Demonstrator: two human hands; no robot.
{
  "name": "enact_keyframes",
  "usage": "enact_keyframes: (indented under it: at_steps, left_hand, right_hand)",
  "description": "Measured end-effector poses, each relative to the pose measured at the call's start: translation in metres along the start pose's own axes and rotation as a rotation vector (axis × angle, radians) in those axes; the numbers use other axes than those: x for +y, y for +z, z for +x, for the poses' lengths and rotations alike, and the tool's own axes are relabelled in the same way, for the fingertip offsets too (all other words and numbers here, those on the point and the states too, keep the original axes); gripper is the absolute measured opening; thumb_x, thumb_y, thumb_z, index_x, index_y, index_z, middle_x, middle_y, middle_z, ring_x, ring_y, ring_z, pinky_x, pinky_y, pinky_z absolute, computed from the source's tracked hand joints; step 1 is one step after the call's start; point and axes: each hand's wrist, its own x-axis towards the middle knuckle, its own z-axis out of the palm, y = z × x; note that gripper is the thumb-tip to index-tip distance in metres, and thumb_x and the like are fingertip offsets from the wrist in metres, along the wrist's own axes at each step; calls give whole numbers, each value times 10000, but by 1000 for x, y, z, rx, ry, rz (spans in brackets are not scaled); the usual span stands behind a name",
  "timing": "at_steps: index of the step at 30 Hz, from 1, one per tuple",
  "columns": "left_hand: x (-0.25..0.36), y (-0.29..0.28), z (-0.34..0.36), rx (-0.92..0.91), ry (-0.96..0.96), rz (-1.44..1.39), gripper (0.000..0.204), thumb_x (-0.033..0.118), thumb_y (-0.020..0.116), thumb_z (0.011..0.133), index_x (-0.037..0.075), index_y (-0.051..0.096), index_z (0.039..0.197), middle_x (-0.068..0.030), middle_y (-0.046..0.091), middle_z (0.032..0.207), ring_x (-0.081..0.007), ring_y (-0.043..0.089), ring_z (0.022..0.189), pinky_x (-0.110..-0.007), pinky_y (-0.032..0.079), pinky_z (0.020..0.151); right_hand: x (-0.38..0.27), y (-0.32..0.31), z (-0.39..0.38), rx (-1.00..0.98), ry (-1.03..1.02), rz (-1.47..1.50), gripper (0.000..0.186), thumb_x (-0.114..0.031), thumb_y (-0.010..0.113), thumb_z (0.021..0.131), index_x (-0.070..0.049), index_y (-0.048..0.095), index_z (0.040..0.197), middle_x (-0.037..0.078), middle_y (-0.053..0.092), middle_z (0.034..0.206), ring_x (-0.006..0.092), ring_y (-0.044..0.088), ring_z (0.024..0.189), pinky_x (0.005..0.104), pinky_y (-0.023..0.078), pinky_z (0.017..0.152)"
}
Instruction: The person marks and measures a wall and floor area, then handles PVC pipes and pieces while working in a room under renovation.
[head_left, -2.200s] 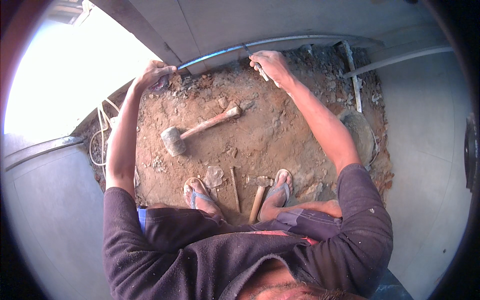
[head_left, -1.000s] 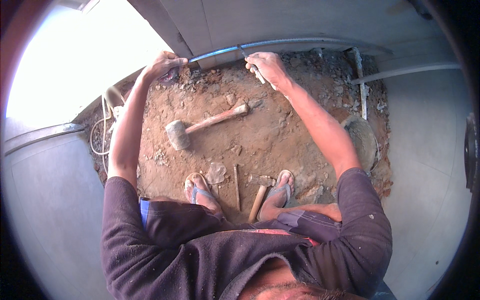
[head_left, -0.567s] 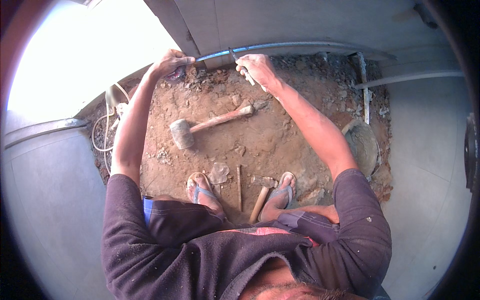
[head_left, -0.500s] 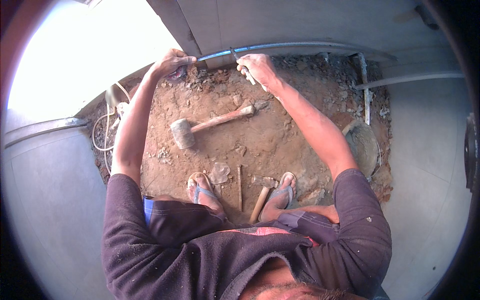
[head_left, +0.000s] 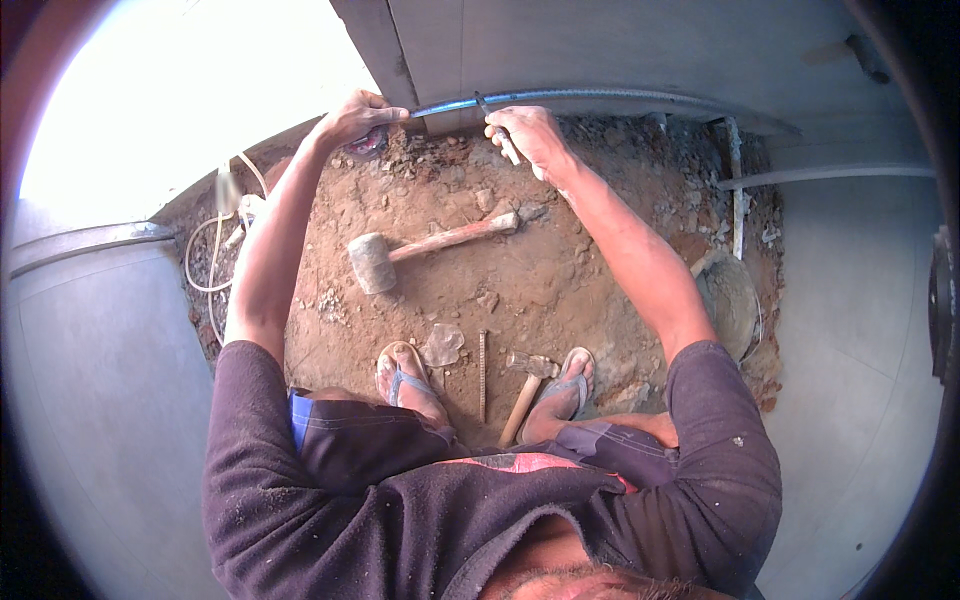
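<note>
My left hand (head_left: 362, 118) is closed on the left end of a long thin bar (head_left: 560, 94), blue at left and greyer at right, lying along the base of the far wall. My right hand (head_left: 532, 138) is closed round a narrow tool (head_left: 511, 151) with a pale handle, its dark tip across the bar. A reddish object (head_left: 366, 144) is partly hidden below my left hand. On the dirt lie a mallet (head_left: 372, 263) with a wooden handle, a small hammer (head_left: 520, 404) between my sandalled feet, a thin ridged rod (head_left: 483, 378) and a translucent scrap (head_left: 443, 345).
Grey panels (head_left: 860, 300) border the dirt patch (head_left: 540, 280) on both sides and ahead. Pale cables (head_left: 213, 285) loop at left. A round pan-like object (head_left: 730, 300) is at right, near a white strip (head_left: 738, 230) and a crossing bar (head_left: 830, 172). Bright glare fills the upper left.
My left hand and the bar's near end have shifted rightward. My right hand moved left along the bar, then slightly right in the last half second. The whole view has shifted slightly.
</note>
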Motion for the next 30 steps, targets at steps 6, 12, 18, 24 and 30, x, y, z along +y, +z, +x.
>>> enact_keyframes:
  at_steps: [6,12,18,24,30]
  left_hand:
    - [-4,2,3,19,-13,-13,395,440,769,854,60,740,751,5,629,547,-64,525,412,-242,408,389]
    - [-8,0,4,-20,21,-43,397,438,764,860,63,739,731,-2,663,583,-63,534,418,-243,406,385]
    - [-13,4,8,38,87,6,434,475,772,839,59,734,718,-6,654,569,-69,543,416,-248,405,375]
    - [-6,1,2,3,45,-9,465,506,763,836,60,725,707,0,623,533,-78,534,401,-256,416,370]
    - [0,1,-2,-1,22,-72,429,434,784,846,44,698,687,-16,595,514,-88,542,416,-267,411,383]
  right_hand:
    - [-2,-1,2,-10,37,16,201,-188,631,933,-9,697,871,45,653,750,98,580,617,246,464,510]
    - [-2,1,3,-3,36,37,202,-189,632,937,-2,699,900,55,663,771,102,581,627,251,469,520]
    - [-2,3,3,12,33,16,208,-189,626,949,6,700,951,59,675,819,99,589,663,251,480,535]
    - [-6,0,-1,-27,1,68,214,-187,619,955,12,691,985,54,677,846,88,591,683,238,475,541]
    - [-9,-4,-6,-39,54,52,225,-194,617,951,16,688,996,66,680,859,99,598,692,241,471,541]
